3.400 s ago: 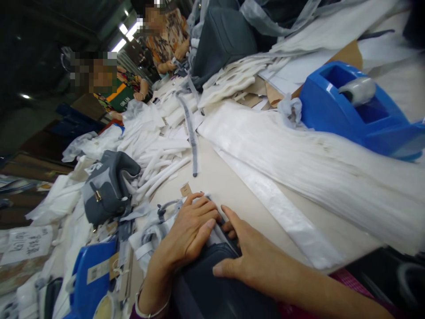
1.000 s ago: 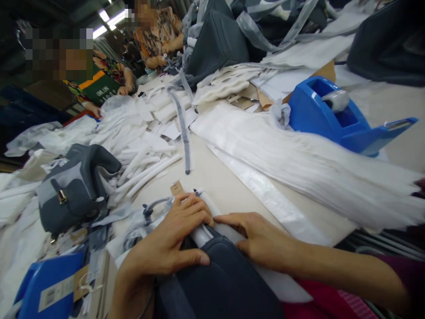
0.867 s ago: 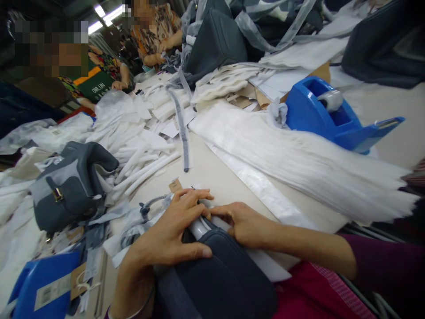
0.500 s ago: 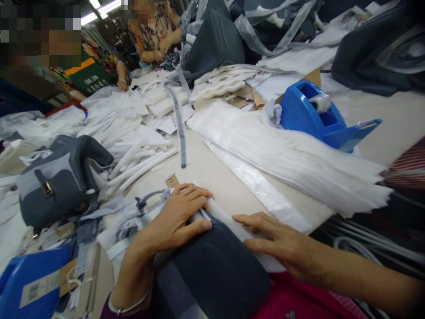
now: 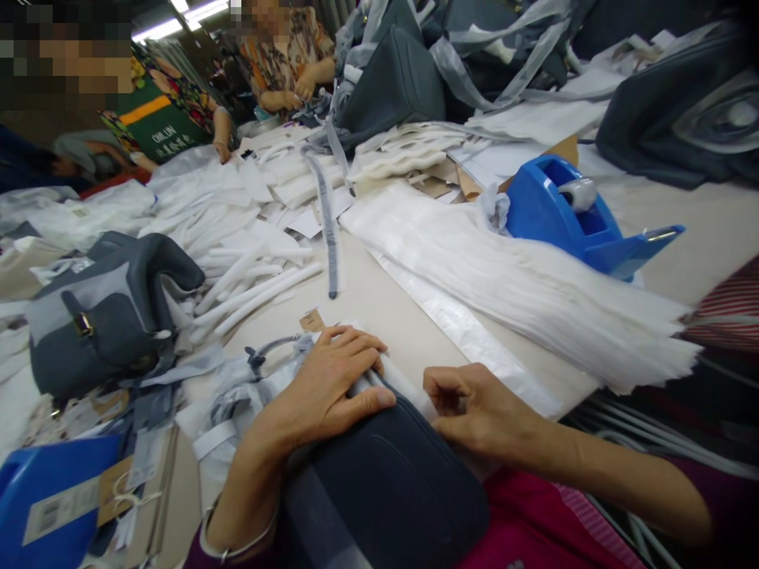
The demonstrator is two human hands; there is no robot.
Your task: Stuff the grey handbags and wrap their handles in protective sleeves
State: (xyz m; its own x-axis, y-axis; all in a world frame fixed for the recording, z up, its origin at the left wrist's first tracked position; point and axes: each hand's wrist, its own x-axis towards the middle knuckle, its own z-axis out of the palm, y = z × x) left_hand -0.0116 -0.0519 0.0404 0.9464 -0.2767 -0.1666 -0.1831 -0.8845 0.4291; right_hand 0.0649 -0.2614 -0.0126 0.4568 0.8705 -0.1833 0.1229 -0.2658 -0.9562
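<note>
Head view, lower middle: the left hand (image 5: 329,387) lies flat with its fingers spread, pressing down on a white foam wrap (image 5: 409,387) at the top edge of the dark bag (image 5: 379,482).
Right hand (image 5: 474,407): just right of the wrap, fingers curled in tight against its end. Whether they actually pinch it, I cannot tell.
Dark bag: bottom centre of the frame, half on the tabletop (image 5: 379,304) and half over its near edge toward the person. It is a smooth, matte navy shell with rounded corners.
Foam wrap: soft, pale and tube-like, lying along the bag's top between the two hands.
Risk, wrap: foam that springy looks ready to unroll. A lifted left palm would probably let it open.
Risk, bag: it overhangs the edge, so a hard push from either hand could slide it off.
Risk, clutter: loose grey straps (image 5: 261,367) lie touching the left hand and could snag under it.
Middle right: a long, limp stack of white sheets (image 5: 522,284) with frayed-looking ends.
Upper right: a blue tape dispenser (image 5: 569,217) in glossy hard plastic.
Left: a boxy grey handbag (image 5: 100,316) with a brass clasp.
Upper left: co-workers' hands are at work well away.
</note>
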